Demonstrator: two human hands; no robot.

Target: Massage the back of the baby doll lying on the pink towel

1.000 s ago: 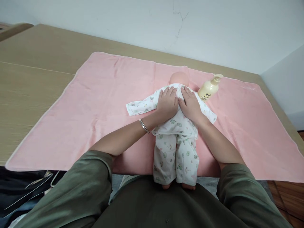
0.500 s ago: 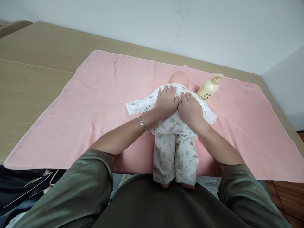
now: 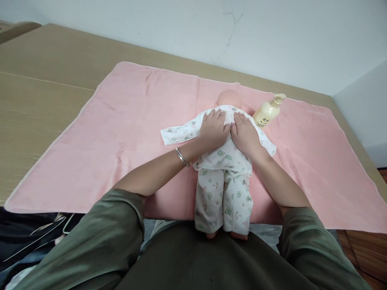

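Note:
A baby doll (image 3: 225, 157) in white printed pyjamas lies on a pink blanket (image 3: 145, 117), its bare head away from me and its feet over the near table edge. My left hand (image 3: 214, 128) lies flat on the left side of the upper body, fingers stretched toward the head. On the right side of the upper body rests my right hand (image 3: 245, 135), also flat with its fingers extended. The two thumbs are close together at the middle. Beside the doll's right-hand sleeve stands a pale yellow pump bottle (image 3: 267, 112), leaning in view.
The blanket covers much of a wooden table (image 3: 36, 100), whose bare top shows on the left. A white wall (image 3: 187, 32) with a crack rises behind it. Dark bags or cloth (image 3: 27, 233) sit below the table at the lower left.
My right hand has shifted slightly to the right and its fingers angle a little differently on the doll. My left hand stays in nearly the same place.

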